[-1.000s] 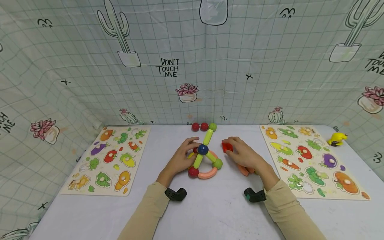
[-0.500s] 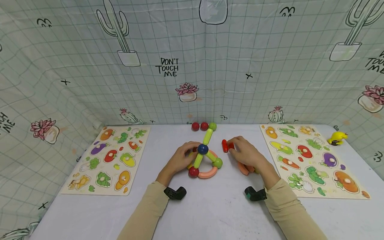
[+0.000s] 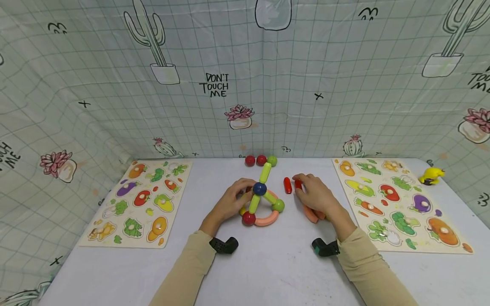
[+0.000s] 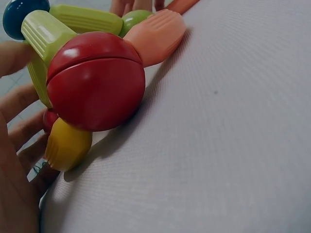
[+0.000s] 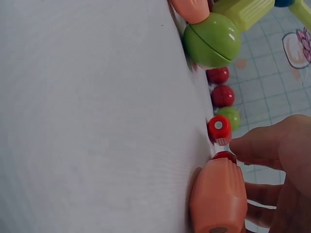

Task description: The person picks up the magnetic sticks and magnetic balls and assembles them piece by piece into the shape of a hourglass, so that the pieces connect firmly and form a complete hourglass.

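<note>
In the head view, a ball-and-stick frame [image 3: 254,203] stood on the white table [image 3: 268,272], left of the middle, with a blue ball [image 3: 260,188] at its top and green sticks running out from it. A red ball [image 3: 249,218] and a green ball [image 3: 278,205] sat at its foot, joined by a salmon curved piece [image 3: 266,219]. The left hand [image 3: 231,199] was curled round the frame's left side. The right hand [image 3: 315,193] had thumb and forefinger bent about the red stick [image 3: 298,184], pinching it (how tightly, I could not tell). A loose red rod [image 3: 288,185] lay just beside that one, and salmon arcs [image 3: 310,213] lay partly under the palm. Three spare balls [image 3: 261,160] made a row near the back cloth [image 3: 183,119]; a vegetable board [image 3: 172,229] flanked each side.

In the left wrist view, the thumb lay by the upright stick and the other fingers reached behind it, next to a yellow piece [image 4: 70,144] below the red ball.

In the right wrist view, a salmon arc stood large in front, hiding most of the red stick; the thumb tip came close to its visible end. The loose red rod showed end-on, apart from the fingers.
</note>
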{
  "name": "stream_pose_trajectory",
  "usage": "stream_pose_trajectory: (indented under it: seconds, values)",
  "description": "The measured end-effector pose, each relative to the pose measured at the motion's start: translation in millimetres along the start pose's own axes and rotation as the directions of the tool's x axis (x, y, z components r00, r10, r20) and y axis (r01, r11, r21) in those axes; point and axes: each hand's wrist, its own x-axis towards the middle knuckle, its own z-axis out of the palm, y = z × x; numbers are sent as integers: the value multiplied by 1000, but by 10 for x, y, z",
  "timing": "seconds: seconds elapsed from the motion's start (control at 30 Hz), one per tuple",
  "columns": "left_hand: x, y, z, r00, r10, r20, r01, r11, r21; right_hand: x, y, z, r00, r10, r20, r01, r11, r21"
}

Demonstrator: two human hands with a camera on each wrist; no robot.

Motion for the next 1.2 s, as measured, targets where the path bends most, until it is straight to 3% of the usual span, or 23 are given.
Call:
stream_pose_trajectory:
  seconds: [0.17,0.3,0.4,0.7,1.2]
  values:
    - [-58,308,-92,1000,-13,16,13,1000,-4,-11,-4,15,1000,-14,-6,14,1000,-22]
    - [-63,310,-89,1000,-1,4,1,1000,-3,-13,3,27,1000,-15,-12,15,1000,-19]
    - [-55,282,-80,1000,18,-3,-18,1000,-4,-11,16,23,1000,-3,-11,3,1000,-10]
    - [23,-134,45,1000,21,-20,-21,1000,-20,1,30,11,1000,-2,-9,2,1000,8]
    - [30,-163,49,1000,-15,-19,16,999,49,-10,24,11,998,23,64,-25,999,22]
